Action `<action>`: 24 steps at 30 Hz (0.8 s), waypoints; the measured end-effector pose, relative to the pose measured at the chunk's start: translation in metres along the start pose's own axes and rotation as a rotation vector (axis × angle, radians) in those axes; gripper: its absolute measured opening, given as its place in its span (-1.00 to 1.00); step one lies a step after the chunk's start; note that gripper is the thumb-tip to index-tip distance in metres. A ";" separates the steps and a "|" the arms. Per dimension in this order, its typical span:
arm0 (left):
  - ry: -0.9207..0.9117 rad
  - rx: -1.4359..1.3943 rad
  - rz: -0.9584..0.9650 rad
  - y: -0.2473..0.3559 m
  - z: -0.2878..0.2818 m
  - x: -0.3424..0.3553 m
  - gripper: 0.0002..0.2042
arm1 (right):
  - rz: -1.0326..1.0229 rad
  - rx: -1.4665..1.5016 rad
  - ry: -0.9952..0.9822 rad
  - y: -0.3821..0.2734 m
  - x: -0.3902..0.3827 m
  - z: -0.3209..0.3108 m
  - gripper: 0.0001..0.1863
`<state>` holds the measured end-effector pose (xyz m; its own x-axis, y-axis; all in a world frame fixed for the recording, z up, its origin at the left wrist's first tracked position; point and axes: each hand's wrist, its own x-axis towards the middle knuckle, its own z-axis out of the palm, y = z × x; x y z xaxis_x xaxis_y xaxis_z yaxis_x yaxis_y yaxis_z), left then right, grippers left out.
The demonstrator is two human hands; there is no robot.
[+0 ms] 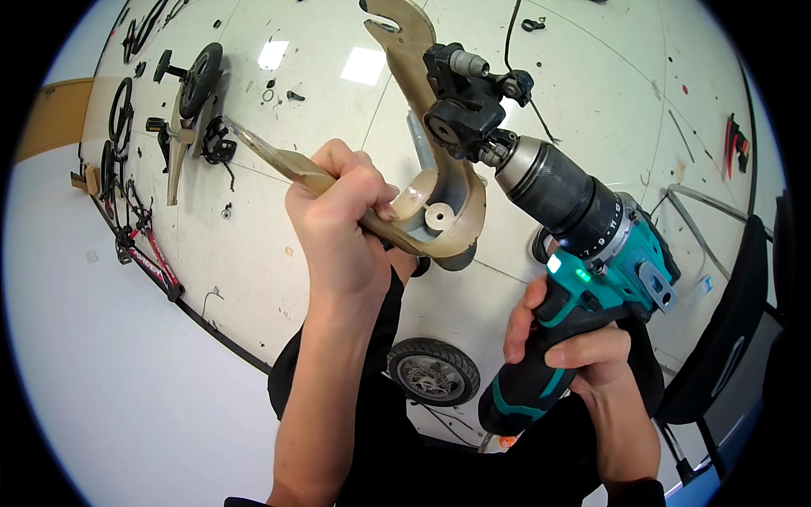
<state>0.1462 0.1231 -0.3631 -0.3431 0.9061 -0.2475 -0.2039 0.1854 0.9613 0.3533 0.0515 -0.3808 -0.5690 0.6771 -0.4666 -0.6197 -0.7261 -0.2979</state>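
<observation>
My left hand (338, 211) is closed around a prong of a scuffed beige forked metal part (456, 207), which has a slotted end at the top and a curved hollow middle with a small round boss. A black mechanical fitting (460, 118) with a silver barrel and a cable sits on the upper prong. My right hand (574, 355) grips the handle of a teal and black cordless drill (617, 262), angled up to the left with lit lights. The drill's chuck is at the black fitting; whether its bit engages a fastener there is too small to tell.
Bike frames (148, 253), a wheeled part (203, 80), black parts and small hardware lie on the tiled floor (304, 152). A tyred wheel (432, 372) is below my hands. A black chair (710, 338) and bent metal tubing (697, 228) stand at right; a white wall curves along the left.
</observation>
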 end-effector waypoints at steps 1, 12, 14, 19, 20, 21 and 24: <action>0.008 0.004 0.005 -0.001 0.001 0.000 -0.78 | -0.015 -0.074 0.030 0.000 0.000 -0.001 -0.46; 0.041 0.074 0.095 -0.001 -0.002 0.001 -0.81 | -0.063 -0.237 0.091 -0.001 0.002 0.002 -0.45; 0.050 0.104 0.109 -0.003 -0.002 0.001 -0.80 | -0.062 -0.246 0.101 0.001 0.001 0.001 -0.44; 0.087 0.165 0.196 -0.002 -0.003 -0.003 -0.80 | -0.067 -0.300 0.136 0.003 0.001 0.002 -0.44; 0.094 0.163 0.206 -0.003 -0.003 -0.002 -0.81 | -0.069 -0.319 0.145 0.003 0.002 0.002 -0.45; 0.100 0.160 0.215 -0.004 -0.004 -0.001 -0.81 | -0.074 -0.328 0.149 0.003 0.003 0.000 -0.45; 0.119 0.157 0.213 -0.009 -0.007 0.004 -0.82 | -0.083 -0.347 0.150 0.002 0.005 -0.006 -0.46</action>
<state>0.1404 0.1225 -0.3732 -0.4702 0.8816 -0.0417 0.0256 0.0609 0.9978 0.3524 0.0532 -0.3884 -0.4236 0.7289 -0.5378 -0.4262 -0.6843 -0.5917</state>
